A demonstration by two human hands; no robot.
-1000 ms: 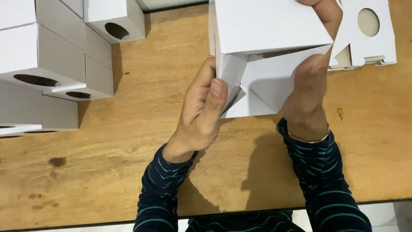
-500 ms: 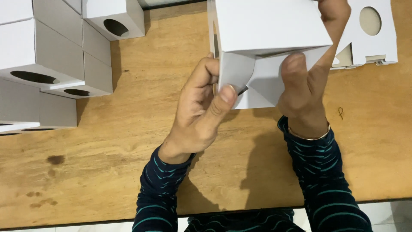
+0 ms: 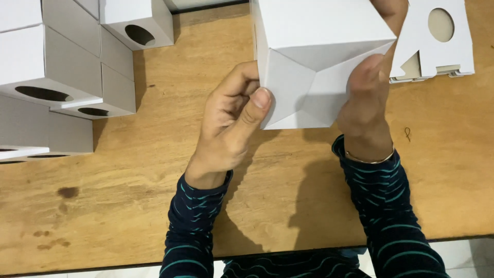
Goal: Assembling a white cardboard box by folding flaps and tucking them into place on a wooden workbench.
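I hold a white cardboard box (image 3: 316, 49) above a wooden table (image 3: 128, 206), its folded end flaps facing me. My left hand (image 3: 231, 123) grips the box's left edge, thumb pressed on the near flap. My right hand (image 3: 368, 98) clasps the right side, fingers flat over the flaps, one finger reaching up behind the top corner. The flaps lie folded in, meeting in diagonal creases. Both arms wear dark sleeves with teal stripes, and a thin bracelet sits on the right wrist.
Several assembled white boxes with oval holes (image 3: 46, 77) are stacked at the left. Another one (image 3: 136, 23) stands at the top left. A flat white box blank with a round hole (image 3: 437, 38) lies at the top right. The table's front edge runs along the bottom.
The end flaps, loose and gaping a second ago, now lie folded flat against the box. My left thumb has slid onto the flap and my right fingers have pressed over it.
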